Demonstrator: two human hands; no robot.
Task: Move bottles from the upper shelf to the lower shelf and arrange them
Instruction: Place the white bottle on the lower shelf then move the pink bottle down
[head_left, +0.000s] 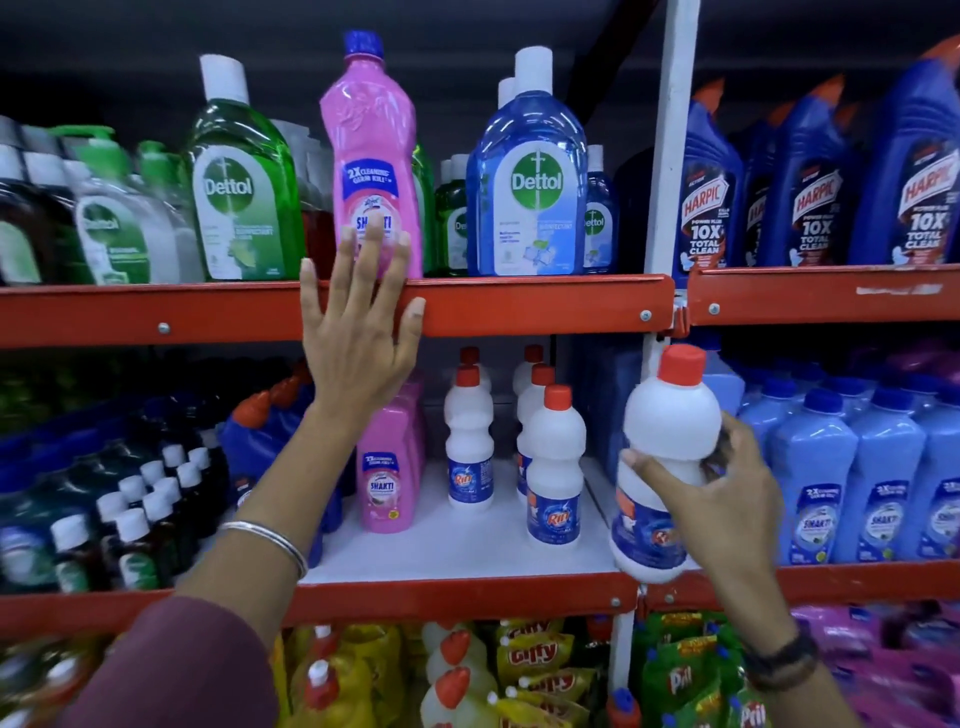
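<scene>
My right grip (727, 499) clamped on white bottle (665, 467), just right of bare white lower shelf (467, 551); left grip (358, 332) spread apart against pink bottle (374, 156), red upper shelf (519, 306).

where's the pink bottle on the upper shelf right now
In the head view the pink Shakti bottle stands upright left of centre on the upper shelf, between the green Dettol bottle and blue Dettol bottle, left hand reaching it.
</scene>
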